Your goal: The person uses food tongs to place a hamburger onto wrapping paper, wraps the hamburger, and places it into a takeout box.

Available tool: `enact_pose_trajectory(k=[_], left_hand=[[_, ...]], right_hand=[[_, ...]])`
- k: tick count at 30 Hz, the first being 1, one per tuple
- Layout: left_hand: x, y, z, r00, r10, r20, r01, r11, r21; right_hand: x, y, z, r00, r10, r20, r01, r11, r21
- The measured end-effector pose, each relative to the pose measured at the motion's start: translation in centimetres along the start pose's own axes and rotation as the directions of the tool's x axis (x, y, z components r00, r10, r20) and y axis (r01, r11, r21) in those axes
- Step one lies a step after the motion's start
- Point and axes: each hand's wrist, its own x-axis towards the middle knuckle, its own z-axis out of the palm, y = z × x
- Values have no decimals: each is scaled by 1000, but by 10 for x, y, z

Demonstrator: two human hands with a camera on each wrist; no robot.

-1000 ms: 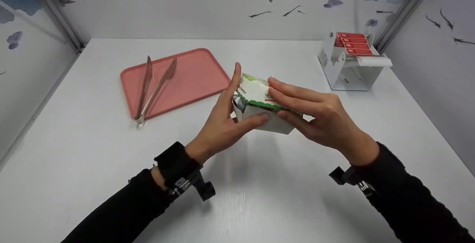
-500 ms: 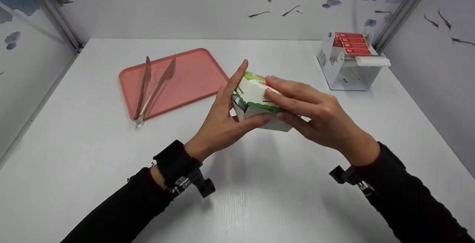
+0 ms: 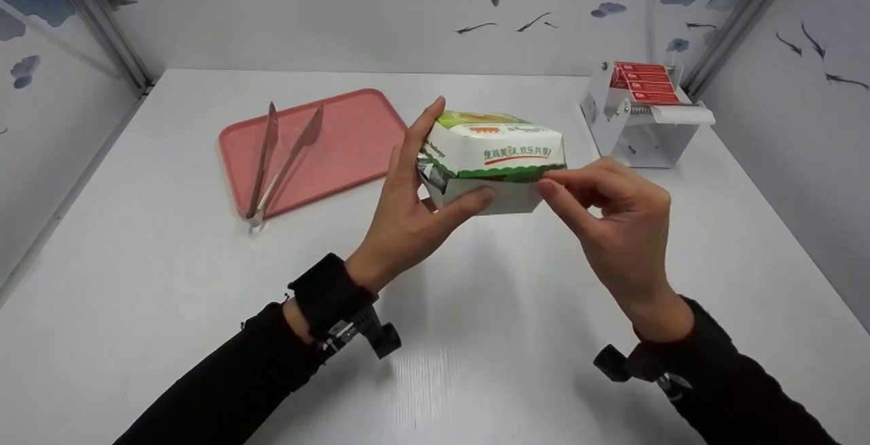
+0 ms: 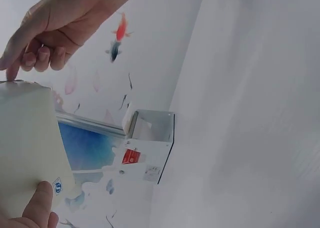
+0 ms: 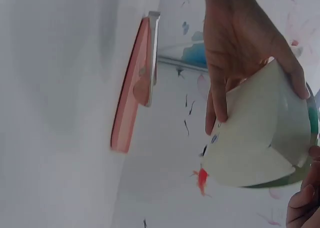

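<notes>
A paper takeaway box (image 3: pixel 506 149) with a white, green-edged lid is held up over the table. My left hand (image 3: pixel 401 217) grips its left side, thumb along the front wall and fingers behind. At the front right corner, the thumb and forefinger of my right hand (image 3: pixel 618 221) pinch the lid's green edge. The left wrist view shows the plain underside of the box (image 4: pixel 25 138), with the right hand (image 4: pixel 65 27) at its rim. In the right wrist view the left hand (image 5: pixel 245 47) reaches around the box (image 5: pixel 250 133).
A pink tray (image 3: pixel 360 139) lies at the back left, with metal tongs (image 3: pixel 262 173) resting across it and overhanging its front edge. A white label dispenser (image 3: pixel 639 119) with red labels stands at the back right. Fish-patterned walls (image 3: pixel 340 17) border the table.
My right hand has come off the top of the lid to the right, and its fingertips now pinch the front right corner. The box has tilted and risen slightly in my left hand.
</notes>
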Motion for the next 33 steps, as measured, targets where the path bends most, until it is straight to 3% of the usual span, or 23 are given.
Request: enact_pose_trajectory(k=[2,3,6,8,10,12,13,17,20,22,25,29,33], left_hand=[[1,0,4,1000,3,-13,-3,1000,2],[1,0,6,1000,4,-19,-4,1000,5],[0,0,8,999,8,-38,-7,1000,26],[0,-1,10,999,11,-42,-10,999,34],[-1,-1,10,999,16,-46,-14,999,37],[-2,-1,10,999,19,-48,-17,999,31],[-2,0,11,999,20,-48,-19,1000,25],[-2,0,12,999,28,-40,-28,999,-21],[-2,0,13,999,37,-28,-39,998,-58],[-2,0,13,999,41,-21,-42,996,-79],[-1,-1,13,1000,29,-2,-29,990,-136],[0,-2,11,1000,18,15,-15,980,-199],[0,-4,9,1000,8,0,-8,983,-186]], right_hand=[[0,-3,1,986,162,44,-167,976,140],[0,-4,2,968,243,64,-251,942,223],[1,-5,6,887,444,126,-451,774,445],[1,-5,8,844,514,150,-511,689,514],[0,-6,10,835,527,157,-521,667,532],[-2,-5,12,859,495,130,-483,698,530],[-4,-5,13,881,460,108,-444,728,523],[-8,0,20,974,219,-51,-177,887,427],[-11,6,25,986,16,-165,27,966,259],[-12,9,28,974,-74,-213,108,982,157],[-14,12,31,963,-139,-229,162,983,85],[-14,13,31,964,-172,-204,190,979,72],[-14,11,31,971,-173,-163,185,981,63]])
